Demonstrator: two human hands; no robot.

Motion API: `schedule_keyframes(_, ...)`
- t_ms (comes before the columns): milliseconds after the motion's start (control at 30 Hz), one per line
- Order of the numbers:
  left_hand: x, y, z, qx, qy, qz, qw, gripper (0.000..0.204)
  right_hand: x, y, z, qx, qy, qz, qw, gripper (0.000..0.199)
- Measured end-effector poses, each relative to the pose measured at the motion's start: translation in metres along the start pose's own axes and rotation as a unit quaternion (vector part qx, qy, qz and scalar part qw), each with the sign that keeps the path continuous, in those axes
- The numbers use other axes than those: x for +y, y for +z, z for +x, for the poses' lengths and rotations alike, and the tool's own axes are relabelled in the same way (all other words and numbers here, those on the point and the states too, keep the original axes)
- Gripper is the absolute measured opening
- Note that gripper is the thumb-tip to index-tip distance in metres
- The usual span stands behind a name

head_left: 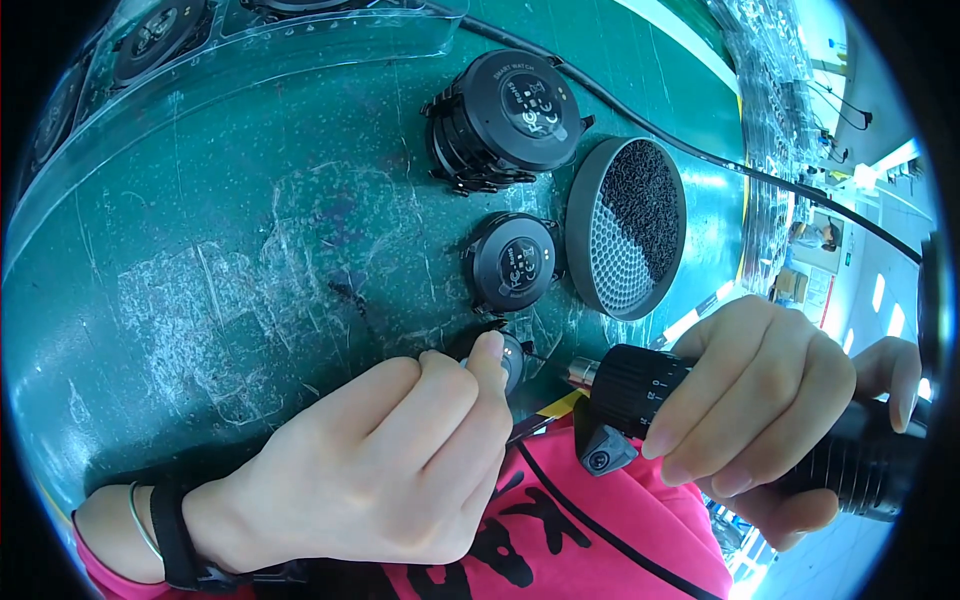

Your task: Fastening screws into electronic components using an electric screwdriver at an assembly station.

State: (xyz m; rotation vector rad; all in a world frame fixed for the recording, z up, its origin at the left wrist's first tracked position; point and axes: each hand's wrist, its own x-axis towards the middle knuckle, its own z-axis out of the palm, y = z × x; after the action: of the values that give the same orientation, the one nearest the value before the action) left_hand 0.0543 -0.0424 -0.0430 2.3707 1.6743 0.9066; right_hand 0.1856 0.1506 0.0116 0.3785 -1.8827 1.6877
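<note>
While only the head view is available, it shows the relation that matters plainly enough. The nearest watch case [513,363] lies on the green work surface [310,130], directly under the fingertips of the left hand [370,460] and to the left of the right hand [760,395]. Left is the nearer hand, in contact with the case; right stands apart from it and extends toward it only through the black screwdriver [640,388].

Grip, right: fingers wrapped around the screwdriver, firmly by appearance. Grip, left: fingertips drawn together on the case; whether they clasp it or merely press on it cannot be told.

Orientation: the screwdriver's long axis runs from lower right to upper left, its metal chuck [582,374] and thin bit pointing left and slightly up, at the right side of the case. Contact between bit and case cannot be confirmed. The case is round, back upward where visible; its lug axis is obscured by the left fingers.

Beyond it, near, sits a second watch case [512,265], back upward, just beside a grey dish [620,268] partly covered with small black screws [640,190].
</note>
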Motion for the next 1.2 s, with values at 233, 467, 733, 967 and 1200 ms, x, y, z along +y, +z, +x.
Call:
schedule_keyframes(233, 0.001, 0.000, 0.002, 0.011, 0.005, 0.001, 1.000, 0.025, -0.029, -0.009, -0.004, 0.005, -0.014, -0.013, 1.000, 0.057)
schedule_keyframes(467, 0.002, 0.002, 0.000, 0.012, 0.002, 0.006, 1.000, 0.026, -0.013, -0.005, 0.005, 0.011, -0.028, -0.018, 0.999, 0.055)
schedule_keyframes(733, -0.001, 0.004, 0.004, 0.036, -0.009, -0.020, 0.999, 0.025, -0.009, 0.020, -0.003, 0.016, -0.044, -0.033, 0.998, 0.053)
schedule_keyframes(967, -0.001, -0.001, 0.004, 0.012, -0.003, -0.018, 1.000, 0.023, -0.056, -0.005, -0.015, -0.017, -0.046, 0.010, 0.999, 0.054)
schedule_keyframes(1200, 0.001, 0.001, 0.006, 0.031, -0.019, -0.013, 0.999, 0.022, -0.018, 0.000, 0.001, -0.058, -0.042, 0.061, 0.996, 0.055)
